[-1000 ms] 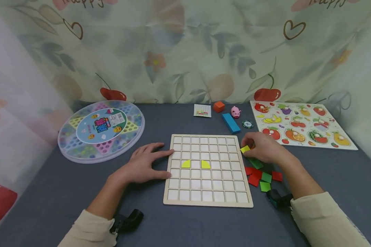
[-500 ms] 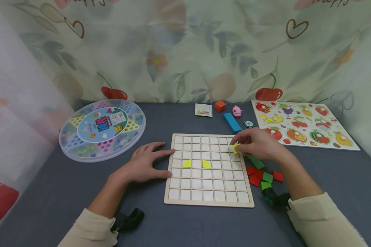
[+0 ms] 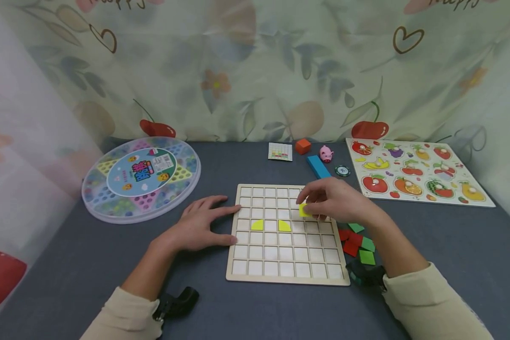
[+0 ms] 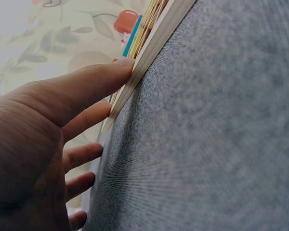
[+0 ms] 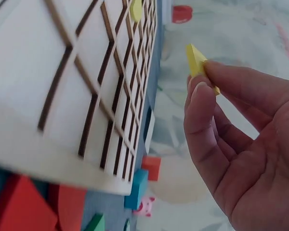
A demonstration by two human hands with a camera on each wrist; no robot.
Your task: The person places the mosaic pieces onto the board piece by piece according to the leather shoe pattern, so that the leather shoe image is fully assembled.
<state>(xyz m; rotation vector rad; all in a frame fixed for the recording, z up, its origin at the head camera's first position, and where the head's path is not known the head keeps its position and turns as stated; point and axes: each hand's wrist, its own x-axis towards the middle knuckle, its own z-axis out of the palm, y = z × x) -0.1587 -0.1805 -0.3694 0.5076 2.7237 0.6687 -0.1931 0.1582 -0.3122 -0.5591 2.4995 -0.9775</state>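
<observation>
A wooden grid board point(image 3: 287, 278) with white square cells lies on the dark table. Two yellow quarter-round tiles, a left one point(image 3: 257, 225) and a right one point(image 3: 284, 226), sit in cells of one row. My left hand point(image 3: 197, 225) has its fingers spread, thumb and index fingertip at the board's left edge; the left wrist view shows the thumb point(image 4: 86, 86) against that edge. Above the board's upper right part, my right hand point(image 3: 337, 200) pinches a yellow tile point(image 5: 196, 61) between thumb and fingers. In the right wrist view this tile stands apart from the grid.
Red tiles point(image 3: 351, 244) and green tiles point(image 3: 367, 257) lie right of the board. Behind it are a pattern card point(image 3: 280, 152), an orange cube point(image 3: 302, 146), a blue block point(image 3: 318, 167), a pink pig point(image 3: 326, 154) and a chip point(image 3: 342, 171). A round game box point(image 3: 187, 198) and fruit board point(image 3: 425, 198) flank them.
My right hand has carried the yellow tile leftward from beside the board's right edge to over its upper right cells. The left hand stays at the left edge.
</observation>
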